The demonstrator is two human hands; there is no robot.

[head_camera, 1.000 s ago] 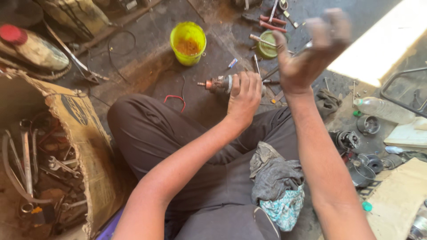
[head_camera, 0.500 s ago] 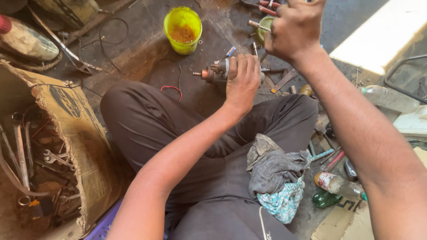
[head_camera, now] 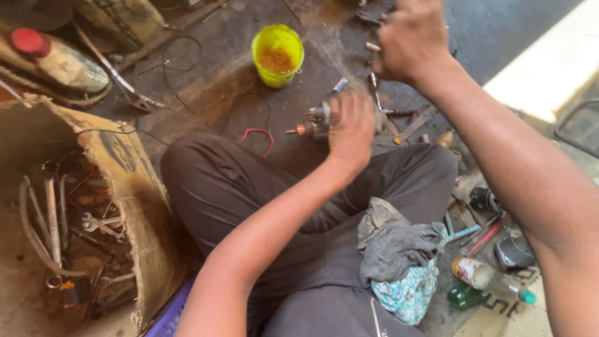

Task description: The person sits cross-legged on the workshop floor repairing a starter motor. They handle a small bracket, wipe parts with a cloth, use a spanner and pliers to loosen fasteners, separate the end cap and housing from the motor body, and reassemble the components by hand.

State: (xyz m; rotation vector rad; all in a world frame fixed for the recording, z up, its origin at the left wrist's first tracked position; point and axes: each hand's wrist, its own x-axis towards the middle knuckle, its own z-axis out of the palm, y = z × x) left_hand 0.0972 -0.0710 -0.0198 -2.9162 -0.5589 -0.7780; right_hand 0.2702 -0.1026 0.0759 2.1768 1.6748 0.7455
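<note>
Far left of the motor sits a torn box stuffed with wrenches, kept within reach. Up and left of the motor is a yellow cup, parked clear of the work. The motor lies on the floor just ahead of the knees, left hand clamped around it, probably to steady it. Up right of the motor, the right hand is raised and fisted; can't tell what's in it. A rag rests on the lap.

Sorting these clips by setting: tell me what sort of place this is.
Probably an informal repair workshop, with the work done on the floor. A torn cardboard box holds wrenches, the left hand grips a small motor part, and a yellow cup stands on the grimy floor.
</note>
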